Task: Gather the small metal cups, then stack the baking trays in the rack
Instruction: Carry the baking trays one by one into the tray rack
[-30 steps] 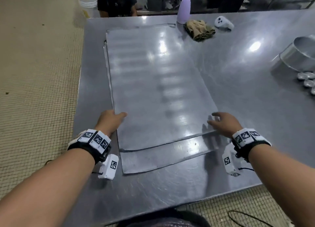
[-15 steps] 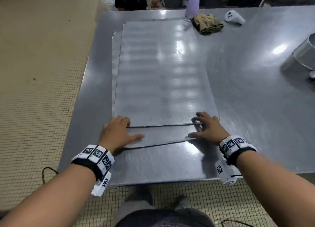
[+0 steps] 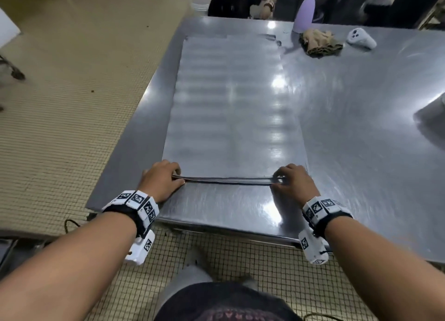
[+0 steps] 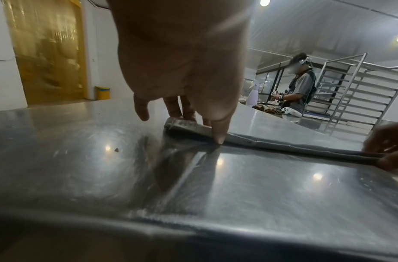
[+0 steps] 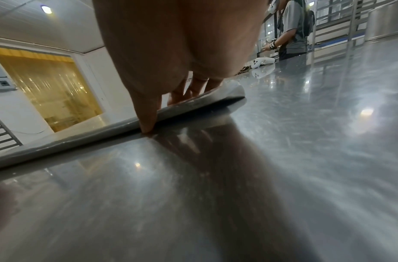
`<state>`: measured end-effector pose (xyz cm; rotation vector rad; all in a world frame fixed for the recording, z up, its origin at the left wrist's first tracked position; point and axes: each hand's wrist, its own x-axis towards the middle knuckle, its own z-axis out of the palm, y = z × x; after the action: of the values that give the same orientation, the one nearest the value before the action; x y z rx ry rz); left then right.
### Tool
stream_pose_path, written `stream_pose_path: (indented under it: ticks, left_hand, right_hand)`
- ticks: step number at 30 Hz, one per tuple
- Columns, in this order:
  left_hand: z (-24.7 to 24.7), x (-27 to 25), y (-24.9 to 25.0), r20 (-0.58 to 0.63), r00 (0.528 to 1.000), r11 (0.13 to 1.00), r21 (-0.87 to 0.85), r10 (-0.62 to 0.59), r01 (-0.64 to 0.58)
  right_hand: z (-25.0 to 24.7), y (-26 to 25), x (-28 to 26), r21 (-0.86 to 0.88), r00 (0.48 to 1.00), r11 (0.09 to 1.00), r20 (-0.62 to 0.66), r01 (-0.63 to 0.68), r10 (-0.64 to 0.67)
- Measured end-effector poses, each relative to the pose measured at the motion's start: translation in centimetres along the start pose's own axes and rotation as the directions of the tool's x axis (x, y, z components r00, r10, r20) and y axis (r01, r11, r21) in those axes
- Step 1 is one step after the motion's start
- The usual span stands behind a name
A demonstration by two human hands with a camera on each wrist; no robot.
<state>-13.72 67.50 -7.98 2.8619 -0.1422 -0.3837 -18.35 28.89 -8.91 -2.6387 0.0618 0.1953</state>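
Two flat metal baking trays (image 3: pixel 231 108) lie one on top of the other on the steel table (image 3: pixel 361 128), their near edges almost level. My left hand (image 3: pixel 163 178) holds the near left corner, fingers on top and thumb (image 4: pixel 218 131) against the front edge. At the near right corner my right hand (image 3: pixel 292 179) does the same, its thumb (image 5: pixel 148 120) pressed to the tray edge (image 5: pixel 81 140). The left wrist view shows the stacked tray edges (image 4: pixel 271 141) running to the right hand. No small metal cups are in view.
At the table's far end stand a purple spray bottle (image 3: pixel 305 12), a crumpled cloth (image 3: pixel 320 42) and a white controller (image 3: pixel 361 38). A person (image 3: pixel 238 0) is behind the far edge. A steel tray rack (image 4: pixel 354 92) stands beyond the table, where another person (image 4: pixel 303 88) works.
The lower tray stuck out towards me before; its near edge now lines up with the upper tray's. Both hands have moved onto the trays' near corners.
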Motion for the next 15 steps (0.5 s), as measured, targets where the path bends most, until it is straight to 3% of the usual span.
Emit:
stream_pose_path:
  ticks: [9,15]
  left_hand:
    - [0.1,-1.7,0.8,-0.003,1.000,0.999,-0.029,-0.024,0.024]
    - [-0.8,-2.3,1.7,0.102,0.992,0.994,-0.074,-0.074,0.081]
  right_hand:
    - [0.0,0.0,-1.5,-0.043,0.999,0.998,-0.007,-0.044,0.044]
    - [-1.1,0.6,-2.6,-0.092,0.996,0.995,0.070,-0.043,0.050]
